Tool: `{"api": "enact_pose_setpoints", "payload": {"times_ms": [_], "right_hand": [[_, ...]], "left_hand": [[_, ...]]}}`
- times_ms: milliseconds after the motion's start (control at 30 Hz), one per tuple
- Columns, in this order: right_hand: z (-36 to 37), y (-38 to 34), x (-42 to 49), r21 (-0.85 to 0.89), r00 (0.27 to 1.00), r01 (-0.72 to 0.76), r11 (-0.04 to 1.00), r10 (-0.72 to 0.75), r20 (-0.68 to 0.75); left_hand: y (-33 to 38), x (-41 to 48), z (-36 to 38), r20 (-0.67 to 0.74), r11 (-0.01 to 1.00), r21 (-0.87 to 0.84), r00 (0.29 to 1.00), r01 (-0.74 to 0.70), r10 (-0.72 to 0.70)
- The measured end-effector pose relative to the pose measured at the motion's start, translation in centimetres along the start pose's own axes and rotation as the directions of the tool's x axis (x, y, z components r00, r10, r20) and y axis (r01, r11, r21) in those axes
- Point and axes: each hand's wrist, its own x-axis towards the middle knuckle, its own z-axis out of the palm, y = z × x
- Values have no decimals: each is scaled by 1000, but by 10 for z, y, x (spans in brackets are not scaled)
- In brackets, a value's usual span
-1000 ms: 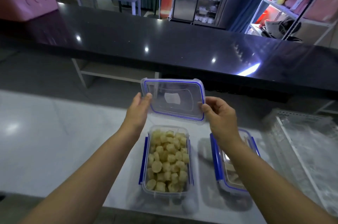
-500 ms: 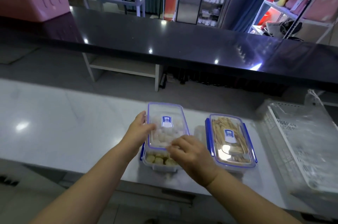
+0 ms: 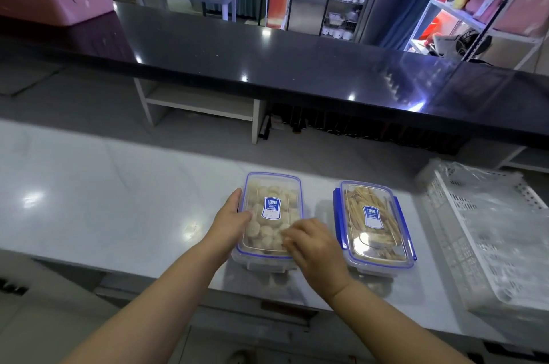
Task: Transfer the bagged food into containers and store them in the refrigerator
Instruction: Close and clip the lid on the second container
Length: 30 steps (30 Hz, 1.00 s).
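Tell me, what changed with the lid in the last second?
The lid, held up in the air before, came down onto the box of round pieces and covers it. The left hand now touches its left edge; the right hand presses its near end. The second closed box and the white basket stayed put.

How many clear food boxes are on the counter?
2. A clear blue-trimmed plastic box of pale round pieces is touched by the left hand and right hand; a matching box of tan sticks stands apart to its right.
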Motion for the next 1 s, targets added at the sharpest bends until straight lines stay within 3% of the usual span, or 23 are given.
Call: {"api": "enact_pose_setpoints", "payload": {"times_ms": [67, 133, 267, 767, 900, 1000], "right_hand": [[2, 9, 6, 88, 955, -297, 951, 297, 11], [7, 19, 12, 153, 862, -506, 849, 497, 97], [13, 23, 24, 286, 723, -691, 664, 637, 268], [18, 26, 23, 441, 653, -742, 505, 692, 306], [20, 25, 30, 522, 568, -787, 330, 718, 402], [21, 25, 29, 485, 472, -844, 228, 745, 471]], "left_hand": [[1, 1, 1, -1, 1000, 13, 1000, 4, -4], [2, 0, 2, -8, 1000, 24, 1000, 1, -1], [1, 1, 1, -11, 999, 43, 1000, 8, -7], [2, 1, -5, -1, 997, 64, 999, 33, -33], [4, 5, -8, -35, 993, 60, 994, 107, -105], [-1, 4, -11, -86, 982, 68, 981, 179, -173]]}}
